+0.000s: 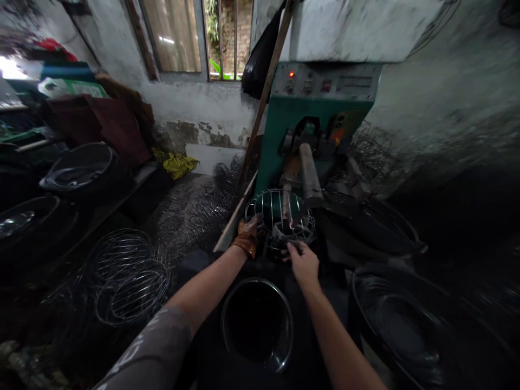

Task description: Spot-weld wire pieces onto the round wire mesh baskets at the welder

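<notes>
A round wire guard (264, 201) of shiny metal rods sits at the electrodes of a green welding machine (271, 141). My left hand (248, 233), in a stained orange-brown glove, is closed on the guard's left side. At its near edge, my bare right hand (303, 262) has thumb and fingers pinched together on the rim; the fingertips are partly lost in shadow. The machine's lower electrode rod (286, 203) reaches inside the guard, and a thicker upper arm (311, 176) comes out above it. Right below my hands stands a dark round container (257, 283) with a shiny rim.
Wire guards (134, 287) lie stacked on the left, and tangled wire pieces (195, 211) cover the floor behind them. Black tubs (81, 168) stand at the far left. A large basin (357, 298) holding metal rings is on the right. A wooden post (260, 116) leans beside the machine.
</notes>
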`<state>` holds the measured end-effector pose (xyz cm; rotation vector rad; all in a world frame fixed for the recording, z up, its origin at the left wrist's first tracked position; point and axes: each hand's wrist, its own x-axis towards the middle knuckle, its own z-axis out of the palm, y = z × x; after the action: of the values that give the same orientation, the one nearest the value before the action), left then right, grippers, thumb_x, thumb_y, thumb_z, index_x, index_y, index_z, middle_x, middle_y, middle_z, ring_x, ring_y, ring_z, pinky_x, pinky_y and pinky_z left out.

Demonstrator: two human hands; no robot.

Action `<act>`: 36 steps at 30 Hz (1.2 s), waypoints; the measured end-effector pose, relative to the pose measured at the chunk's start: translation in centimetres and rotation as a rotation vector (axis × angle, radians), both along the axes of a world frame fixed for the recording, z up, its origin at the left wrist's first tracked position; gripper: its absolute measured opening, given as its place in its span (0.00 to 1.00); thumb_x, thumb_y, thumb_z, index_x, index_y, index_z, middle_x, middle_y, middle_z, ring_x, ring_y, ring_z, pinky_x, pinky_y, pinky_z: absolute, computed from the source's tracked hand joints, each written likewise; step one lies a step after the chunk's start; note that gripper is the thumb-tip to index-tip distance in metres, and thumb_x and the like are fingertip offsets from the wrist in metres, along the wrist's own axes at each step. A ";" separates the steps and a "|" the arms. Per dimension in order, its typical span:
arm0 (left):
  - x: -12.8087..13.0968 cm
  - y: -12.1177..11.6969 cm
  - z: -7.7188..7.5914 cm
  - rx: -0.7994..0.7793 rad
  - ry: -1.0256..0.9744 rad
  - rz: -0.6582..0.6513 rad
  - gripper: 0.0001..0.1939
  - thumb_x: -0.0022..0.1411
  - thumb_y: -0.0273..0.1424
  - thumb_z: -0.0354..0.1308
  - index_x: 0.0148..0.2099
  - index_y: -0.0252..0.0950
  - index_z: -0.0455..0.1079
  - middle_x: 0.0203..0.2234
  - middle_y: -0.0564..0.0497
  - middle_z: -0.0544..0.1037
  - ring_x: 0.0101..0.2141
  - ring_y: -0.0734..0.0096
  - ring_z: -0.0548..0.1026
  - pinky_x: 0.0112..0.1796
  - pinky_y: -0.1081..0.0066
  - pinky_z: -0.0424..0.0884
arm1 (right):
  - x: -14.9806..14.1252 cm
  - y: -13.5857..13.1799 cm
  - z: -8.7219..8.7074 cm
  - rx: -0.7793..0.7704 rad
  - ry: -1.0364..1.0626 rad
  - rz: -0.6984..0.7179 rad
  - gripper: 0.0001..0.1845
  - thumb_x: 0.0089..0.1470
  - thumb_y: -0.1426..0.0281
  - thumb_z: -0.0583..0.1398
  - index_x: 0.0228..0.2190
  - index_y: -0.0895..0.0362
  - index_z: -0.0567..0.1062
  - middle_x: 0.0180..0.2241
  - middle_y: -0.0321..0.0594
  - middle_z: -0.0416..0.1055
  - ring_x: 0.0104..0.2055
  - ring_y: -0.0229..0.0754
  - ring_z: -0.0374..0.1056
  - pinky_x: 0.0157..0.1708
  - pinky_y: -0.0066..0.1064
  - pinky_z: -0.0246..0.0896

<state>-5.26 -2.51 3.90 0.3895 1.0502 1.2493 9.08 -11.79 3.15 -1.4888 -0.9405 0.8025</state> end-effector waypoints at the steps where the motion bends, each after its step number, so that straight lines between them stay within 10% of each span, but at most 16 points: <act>1: 0.0 -0.2 0.1 -0.004 0.006 0.000 0.25 0.48 0.34 0.76 0.45 0.36 0.70 0.32 0.51 0.77 0.27 0.73 0.76 0.29 0.71 0.69 | -0.1 0.2 -0.4 -0.017 -0.032 -0.013 0.32 0.41 0.40 0.64 0.30 0.57 0.75 0.20 0.39 0.75 0.19 0.43 0.70 0.19 0.33 0.69; 36: 1.7 0.0 1.3 -0.044 0.015 0.054 0.20 0.55 0.30 0.70 0.47 0.39 0.67 0.26 0.55 0.74 0.25 0.74 0.75 0.29 0.73 0.71 | 1.2 2.5 -0.8 -0.081 -0.082 -0.038 0.17 0.45 0.56 0.62 0.31 0.56 0.75 0.19 0.37 0.74 0.19 0.45 0.71 0.20 0.33 0.70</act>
<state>-3.61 -2.48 5.24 0.3392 1.1054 1.2703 10.27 -9.30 2.35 -1.6153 -0.9471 0.7643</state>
